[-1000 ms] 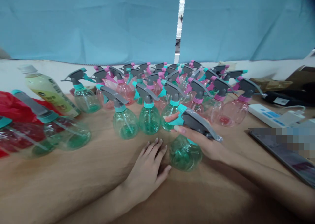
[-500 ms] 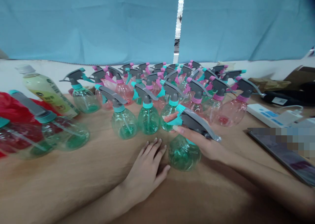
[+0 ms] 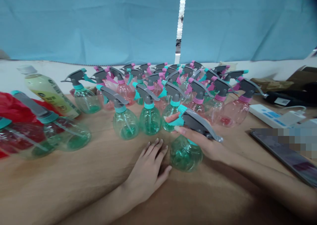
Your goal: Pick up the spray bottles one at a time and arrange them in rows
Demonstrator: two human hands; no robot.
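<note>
My right hand (image 3: 208, 142) is wrapped round the grey and teal spray head of a green spray bottle (image 3: 186, 155) that stands on the wooden table (image 3: 86, 175). My left hand (image 3: 148, 170) lies flat on the table, fingers stretched out, just left of that bottle's base and apart from it. Behind them stands a crowd of green spray bottles (image 3: 150, 117) and pink spray bottles (image 3: 234, 109) in rows.
At the left lie a green spray bottle (image 3: 61, 132) on its side, a red bag (image 3: 12, 109) and a yellow drink bottle (image 3: 49, 91). At the right are a white power strip (image 3: 274, 117), a tablet (image 3: 289, 152) and dark items. A blue curtain (image 3: 99, 23) hangs behind.
</note>
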